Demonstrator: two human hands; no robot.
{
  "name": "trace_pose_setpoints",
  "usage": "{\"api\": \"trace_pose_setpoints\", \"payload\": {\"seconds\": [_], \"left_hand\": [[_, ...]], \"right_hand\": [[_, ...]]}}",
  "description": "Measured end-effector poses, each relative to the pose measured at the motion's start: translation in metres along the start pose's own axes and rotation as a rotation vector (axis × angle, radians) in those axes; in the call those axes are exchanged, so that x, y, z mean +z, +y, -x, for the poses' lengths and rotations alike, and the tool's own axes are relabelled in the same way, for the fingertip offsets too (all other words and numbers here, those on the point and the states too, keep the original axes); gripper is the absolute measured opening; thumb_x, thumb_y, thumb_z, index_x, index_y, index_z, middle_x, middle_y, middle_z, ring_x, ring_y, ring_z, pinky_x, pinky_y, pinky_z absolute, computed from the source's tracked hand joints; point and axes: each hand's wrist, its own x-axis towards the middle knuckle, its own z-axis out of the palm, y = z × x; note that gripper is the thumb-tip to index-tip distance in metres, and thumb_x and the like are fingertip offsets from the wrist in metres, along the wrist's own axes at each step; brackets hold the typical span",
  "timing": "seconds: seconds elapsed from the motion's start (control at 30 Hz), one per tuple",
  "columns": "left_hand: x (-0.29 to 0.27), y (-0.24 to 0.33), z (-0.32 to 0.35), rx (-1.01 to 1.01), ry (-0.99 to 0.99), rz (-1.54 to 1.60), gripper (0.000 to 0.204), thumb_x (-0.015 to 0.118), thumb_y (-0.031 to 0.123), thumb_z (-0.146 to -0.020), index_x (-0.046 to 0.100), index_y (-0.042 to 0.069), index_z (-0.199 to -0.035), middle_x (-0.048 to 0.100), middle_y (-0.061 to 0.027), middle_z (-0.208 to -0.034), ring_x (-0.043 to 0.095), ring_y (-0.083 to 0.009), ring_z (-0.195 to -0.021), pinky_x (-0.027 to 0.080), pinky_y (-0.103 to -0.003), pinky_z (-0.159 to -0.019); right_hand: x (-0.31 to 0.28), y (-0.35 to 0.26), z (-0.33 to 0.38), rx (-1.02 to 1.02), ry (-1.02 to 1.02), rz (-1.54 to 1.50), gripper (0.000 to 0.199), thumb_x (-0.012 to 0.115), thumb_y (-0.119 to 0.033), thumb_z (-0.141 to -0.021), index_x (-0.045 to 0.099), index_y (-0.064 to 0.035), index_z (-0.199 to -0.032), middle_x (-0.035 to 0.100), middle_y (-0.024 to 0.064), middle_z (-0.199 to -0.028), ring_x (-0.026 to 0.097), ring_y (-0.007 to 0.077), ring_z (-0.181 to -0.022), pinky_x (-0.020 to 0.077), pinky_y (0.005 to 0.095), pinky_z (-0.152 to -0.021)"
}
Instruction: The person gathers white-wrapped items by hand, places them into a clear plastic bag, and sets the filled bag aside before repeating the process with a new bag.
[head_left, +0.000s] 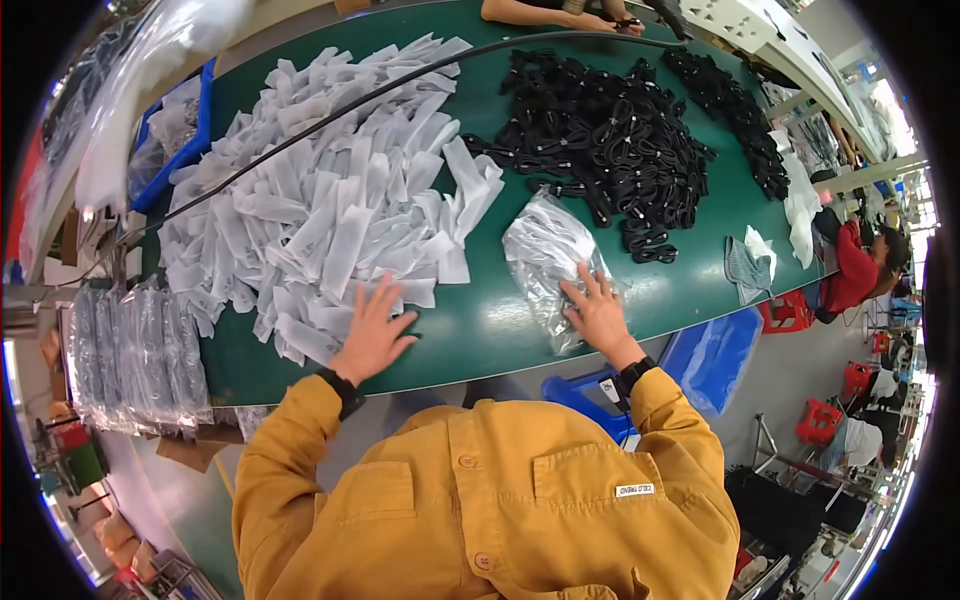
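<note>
My left hand (pixel 375 335) lies with fingers spread at the near edge of a large heap of whitish translucent pouches (pixel 340 200). Its fingertips reach the nearest pouches, and nothing is gripped in it. My right hand (pixel 600 315), also with fingers apart, rests on the lower part of a clear plastic bag (pixel 545 255). White pouches show through the bag's upper part, while its lower end lies flat and crinkled. Past the bag is a pile of black coiled cables (pixel 610 130).
A thin black rod or hose (pixel 380 95) arcs over the green table (pixel 450 345). Filled clear bags (pixel 135 350) stand at the left, near a blue bin (pixel 185 140). Grey cloth (pixel 748 270) lies at the right edge. Another person's hands (pixel 600 22) are at the far side.
</note>
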Motion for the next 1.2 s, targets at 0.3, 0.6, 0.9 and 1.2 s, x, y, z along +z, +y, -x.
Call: {"api": "trace_pose_setpoints", "payload": {"seconds": [0.3,0.6,0.9,1.2], "left_hand": [[0.109,0.082,-0.161,-0.493,0.354,0.760,0.072,0.069,0.011,-0.080,0.035,0.010,-0.144,0.052,-0.0166,-0.114,0.058,-0.0336,-0.091,0.050,-0.039,-0.080],[0.117,0.057,-0.228,-0.333,0.135,0.739,0.053,0.061,0.001,-0.081,0.049,0.006,-0.133,0.052,-0.0174,-0.107,0.053,-0.0400,-0.096,0.046,-0.044,-0.081],[0.045,0.055,-0.140,-0.158,0.104,-0.145,0.049,0.062,0.017,-0.086,0.053,0.017,-0.134,0.047,-0.0113,-0.137,0.039,-0.0314,-0.131,0.027,-0.055,-0.108],[0.043,-0.014,-0.080,-0.158,-0.019,-0.299,0.052,0.059,0.027,-0.089,0.047,0.021,-0.139,0.037,0.0028,-0.149,0.025,-0.0210,-0.143,0.010,-0.063,-0.114]], "right_hand": [[-0.026,-0.010,0.011,-0.138,-0.034,-0.349,0.040,0.070,-0.024,-0.082,0.062,-0.0189,-0.121,0.050,0.0154,-0.132,0.058,0.0348,-0.102,0.0507,0.0409,-0.085],[-0.002,-0.021,-0.051,-0.214,0.197,-0.223,0.040,0.067,-0.017,-0.080,0.061,-0.0054,-0.118,0.055,0.0147,-0.123,0.062,0.0317,-0.084,0.0526,0.0406,-0.072],[-0.038,-0.037,-0.113,-0.042,0.079,-0.235,0.049,0.067,-0.020,-0.082,0.055,-0.0063,-0.127,0.051,0.0169,-0.129,0.060,0.0344,-0.097,0.0513,0.0418,-0.078],[0.025,-0.093,-0.230,-0.224,0.467,-0.118,0.036,0.065,-0.022,-0.082,0.062,-0.0115,-0.117,0.057,0.0184,-0.123,0.055,0.0403,-0.105,0.0476,0.0501,-0.083]]}}
